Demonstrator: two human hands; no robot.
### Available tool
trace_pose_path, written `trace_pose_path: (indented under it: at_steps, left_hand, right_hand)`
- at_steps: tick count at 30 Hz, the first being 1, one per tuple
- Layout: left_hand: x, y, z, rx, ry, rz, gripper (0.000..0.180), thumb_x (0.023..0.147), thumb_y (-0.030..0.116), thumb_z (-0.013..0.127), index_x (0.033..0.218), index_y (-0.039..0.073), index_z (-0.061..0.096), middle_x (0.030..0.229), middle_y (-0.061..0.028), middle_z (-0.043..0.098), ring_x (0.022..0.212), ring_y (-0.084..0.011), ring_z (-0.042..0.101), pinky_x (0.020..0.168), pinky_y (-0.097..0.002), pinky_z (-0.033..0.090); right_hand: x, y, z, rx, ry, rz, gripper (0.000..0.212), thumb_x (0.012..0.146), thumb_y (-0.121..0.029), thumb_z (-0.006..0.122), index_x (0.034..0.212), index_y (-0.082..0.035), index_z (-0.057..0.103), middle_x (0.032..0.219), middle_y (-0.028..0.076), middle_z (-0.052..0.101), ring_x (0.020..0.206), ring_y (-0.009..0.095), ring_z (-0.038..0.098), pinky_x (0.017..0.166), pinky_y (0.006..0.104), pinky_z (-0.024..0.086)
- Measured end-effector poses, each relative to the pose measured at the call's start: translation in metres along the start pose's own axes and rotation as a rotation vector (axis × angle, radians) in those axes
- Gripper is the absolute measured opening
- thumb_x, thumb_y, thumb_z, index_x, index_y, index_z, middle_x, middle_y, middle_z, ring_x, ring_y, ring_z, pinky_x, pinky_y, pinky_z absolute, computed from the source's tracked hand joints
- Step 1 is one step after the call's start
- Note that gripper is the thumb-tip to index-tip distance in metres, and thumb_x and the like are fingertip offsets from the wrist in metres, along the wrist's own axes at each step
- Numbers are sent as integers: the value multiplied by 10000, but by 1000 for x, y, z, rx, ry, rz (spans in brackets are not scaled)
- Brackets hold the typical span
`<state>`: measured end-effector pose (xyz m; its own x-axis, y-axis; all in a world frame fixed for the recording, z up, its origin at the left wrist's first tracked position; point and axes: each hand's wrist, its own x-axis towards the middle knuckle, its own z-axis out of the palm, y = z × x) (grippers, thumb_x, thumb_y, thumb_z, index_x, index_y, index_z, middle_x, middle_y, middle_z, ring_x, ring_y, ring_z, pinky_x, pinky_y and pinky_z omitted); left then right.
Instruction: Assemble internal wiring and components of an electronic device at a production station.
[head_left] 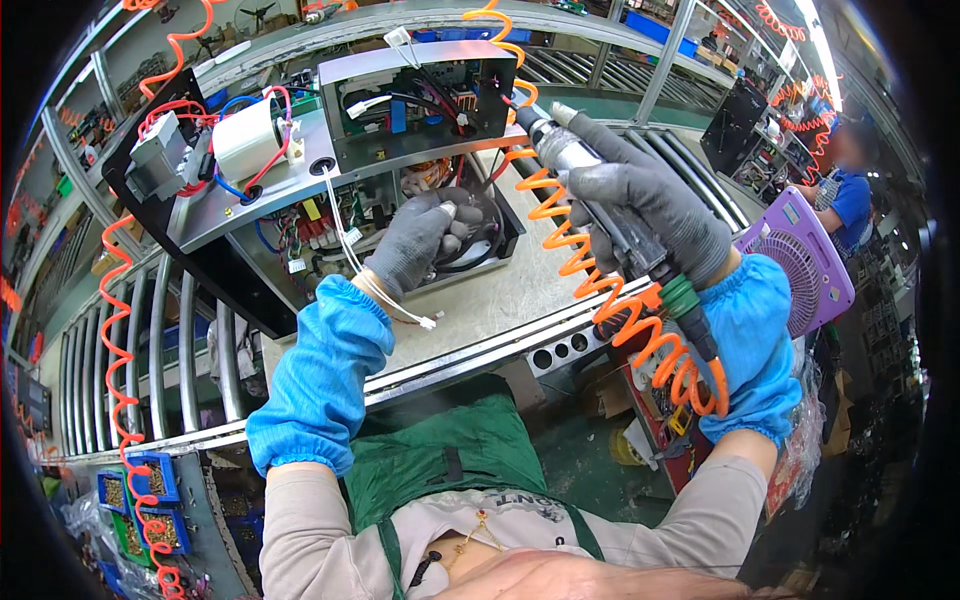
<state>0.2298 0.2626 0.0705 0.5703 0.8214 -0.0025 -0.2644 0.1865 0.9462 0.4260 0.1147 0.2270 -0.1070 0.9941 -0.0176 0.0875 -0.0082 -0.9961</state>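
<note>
Right hand (660,205) grips air tool (568,150); dark lettering (525,502) on shirt (440,515).

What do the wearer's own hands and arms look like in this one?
Both the left hand and the right hand wear dark grey gloves. Bright blue sleeve covers, puffy and gathered at the ends, wrap the forearms. Above them are light grey-beige shirt sleeves.
</note>
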Motion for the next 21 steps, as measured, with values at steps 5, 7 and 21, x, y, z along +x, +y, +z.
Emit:
trace_pose_path:
  at_steps: [5,7,21]
  left_hand:
    - [-5,4,-2,68,-21,1,254,936,118,468,1160,23,544,942,-55,655,629,-15,481,503,-128,406]
    - [-6,6,2,77,-30,8,247,938,124,474,1156,34,550,957,-47,657,640,-11,480,508,-125,401]
    - [-6,8,-1,5,-30,38,221,950,131,501,1117,6,578,912,-57,647,619,-22,463,495,-127,384]
  right_hand:
    - [5,-1,-1,-114,-21,24,715,781,-197,655,1422,-109,351,870,103,589,466,116,574,412,241,519]
    - [7,0,-2,-105,-8,16,714,784,-194,653,1425,-119,348,863,104,587,470,117,577,414,243,522]
    - [2,-2,12,-317,83,5,794,737,-144,625,1454,-75,291,866,93,563,560,99,562,470,214,492]
